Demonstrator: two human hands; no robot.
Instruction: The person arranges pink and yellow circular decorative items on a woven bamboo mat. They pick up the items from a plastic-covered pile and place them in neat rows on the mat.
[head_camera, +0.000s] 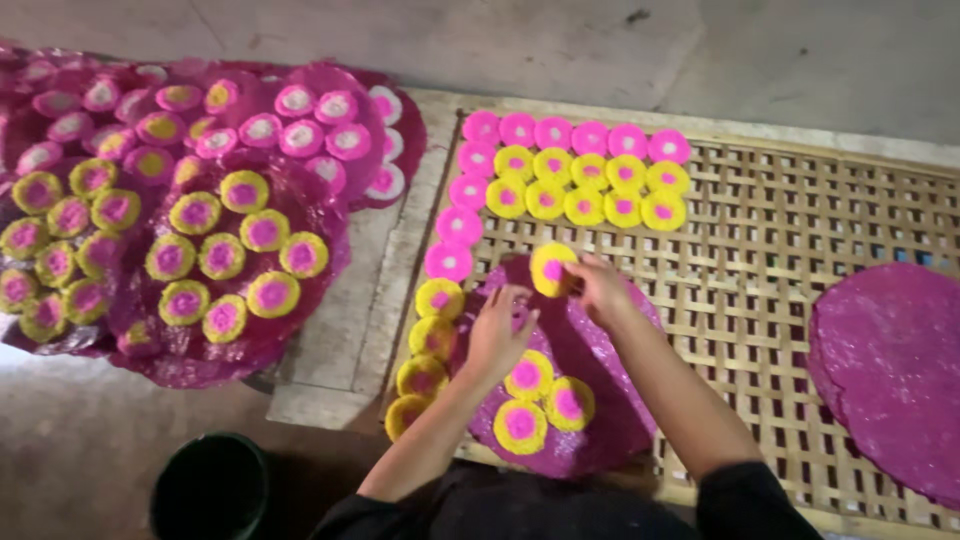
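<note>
My right hand (600, 287) holds a round yellow disc with a pink centre (551, 268) above a round magenta mat (600, 370). My left hand (497, 335) rests with bent fingers on that mat, beside the disc. Three more yellow-and-pink discs (535, 400) lie on the mat's near part. The mat sits on a woven bamboo lattice tray (780, 250). Rows of pink discs (570, 133) and yellow discs (585, 185) lie at the tray's far left, and a column of yellow discs (428, 350) runs down its left edge.
A stack of magenta mats covered with discs (190, 230) fills the left side on the concrete floor. Another bare magenta mat (890, 370) lies at the tray's right. A dark round bucket (210, 490) stands at the bottom left.
</note>
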